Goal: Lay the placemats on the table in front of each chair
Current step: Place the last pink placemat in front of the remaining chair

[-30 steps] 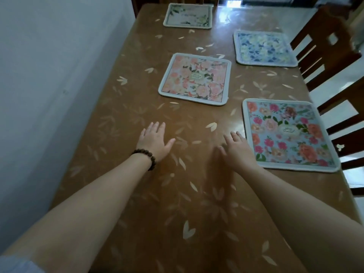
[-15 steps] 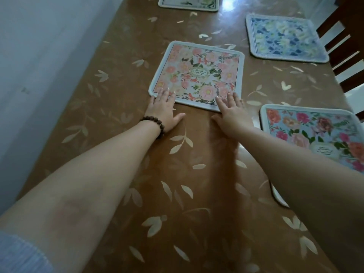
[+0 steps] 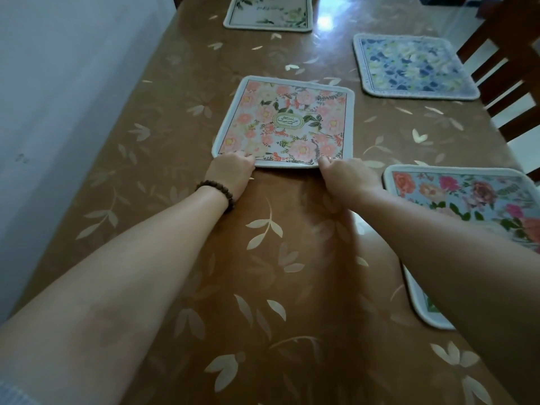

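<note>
A pink floral placemat lies flat in the middle of the brown leaf-patterned table. My left hand, with a bead bracelet on the wrist, pinches its near left corner. My right hand pinches its near right corner. A blue floral placemat lies at the far right, by a wooden chair. A bright rose placemat lies at the near right, partly under my right forearm. A pale green-and-white placemat sits at the far end.
A white wall runs along the table's left edge. The wooden chair stands against the right side, with pale floor behind it.
Both hands reached forward from the bare tabletop to the pink placemat, lay flat at its near edge, and have now closed on its two near corners. The view has moved closer.
</note>
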The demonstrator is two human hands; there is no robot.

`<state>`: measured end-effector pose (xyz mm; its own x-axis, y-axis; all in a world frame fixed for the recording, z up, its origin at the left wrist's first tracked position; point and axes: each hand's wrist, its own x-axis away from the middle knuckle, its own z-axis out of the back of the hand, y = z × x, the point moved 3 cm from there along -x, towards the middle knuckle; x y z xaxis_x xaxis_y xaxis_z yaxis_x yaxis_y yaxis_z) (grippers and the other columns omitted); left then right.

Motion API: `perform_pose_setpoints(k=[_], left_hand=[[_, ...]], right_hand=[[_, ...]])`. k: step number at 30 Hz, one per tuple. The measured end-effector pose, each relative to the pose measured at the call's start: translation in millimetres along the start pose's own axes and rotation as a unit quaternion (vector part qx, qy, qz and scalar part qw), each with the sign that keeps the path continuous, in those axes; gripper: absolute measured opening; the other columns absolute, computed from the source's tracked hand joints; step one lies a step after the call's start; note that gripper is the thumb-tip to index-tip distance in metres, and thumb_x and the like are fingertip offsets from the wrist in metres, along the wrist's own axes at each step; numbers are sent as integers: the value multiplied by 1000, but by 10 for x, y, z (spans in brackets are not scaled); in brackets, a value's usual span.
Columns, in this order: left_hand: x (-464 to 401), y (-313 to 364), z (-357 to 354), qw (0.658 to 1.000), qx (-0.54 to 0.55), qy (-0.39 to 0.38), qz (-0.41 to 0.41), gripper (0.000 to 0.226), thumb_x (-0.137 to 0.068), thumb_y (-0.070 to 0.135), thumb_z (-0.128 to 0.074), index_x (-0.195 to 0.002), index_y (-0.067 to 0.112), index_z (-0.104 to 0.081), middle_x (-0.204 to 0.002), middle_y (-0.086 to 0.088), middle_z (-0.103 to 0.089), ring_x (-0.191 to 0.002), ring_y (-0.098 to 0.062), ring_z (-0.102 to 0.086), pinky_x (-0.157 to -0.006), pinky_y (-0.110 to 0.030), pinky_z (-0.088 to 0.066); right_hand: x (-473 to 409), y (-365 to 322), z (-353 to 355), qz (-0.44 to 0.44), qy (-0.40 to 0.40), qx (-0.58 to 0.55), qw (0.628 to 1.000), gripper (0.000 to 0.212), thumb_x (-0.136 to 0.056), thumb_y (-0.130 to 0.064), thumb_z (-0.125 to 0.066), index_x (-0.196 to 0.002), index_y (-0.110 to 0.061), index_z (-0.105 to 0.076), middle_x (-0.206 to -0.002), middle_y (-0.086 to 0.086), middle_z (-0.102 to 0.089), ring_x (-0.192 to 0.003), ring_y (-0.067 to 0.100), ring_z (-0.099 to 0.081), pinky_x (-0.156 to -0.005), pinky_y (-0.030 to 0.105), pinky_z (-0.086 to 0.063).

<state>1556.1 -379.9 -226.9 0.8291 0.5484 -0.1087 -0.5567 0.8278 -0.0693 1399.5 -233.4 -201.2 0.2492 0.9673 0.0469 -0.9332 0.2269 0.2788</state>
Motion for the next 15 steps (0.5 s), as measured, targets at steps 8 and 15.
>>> perform_pose_setpoints(k=[8,15], left_hand=[[20,17,79,999,-47,-11,14,23,-94,8,-42,-74,8,-54,-72,-11,-61,-59,-25,-46,-54,-30,-35],[482,156,155,999,17,7,44,29,-97,19,-40,-81,6,-60,-76,-11,-63,-66,-27,-56,-56,-32,-40]], right_hand=[[42,-15,54,-30,22,-22,999,24,-86,3,-38,-106,-5,-49,-80,11,-63,-60,30,-50,-40,29,-13],[359,-140,-124,-32,38,-64,997,11,-85,0,-42,-91,-6,-49,-78,12,-62,-60,30,-55,-48,31,-24]])
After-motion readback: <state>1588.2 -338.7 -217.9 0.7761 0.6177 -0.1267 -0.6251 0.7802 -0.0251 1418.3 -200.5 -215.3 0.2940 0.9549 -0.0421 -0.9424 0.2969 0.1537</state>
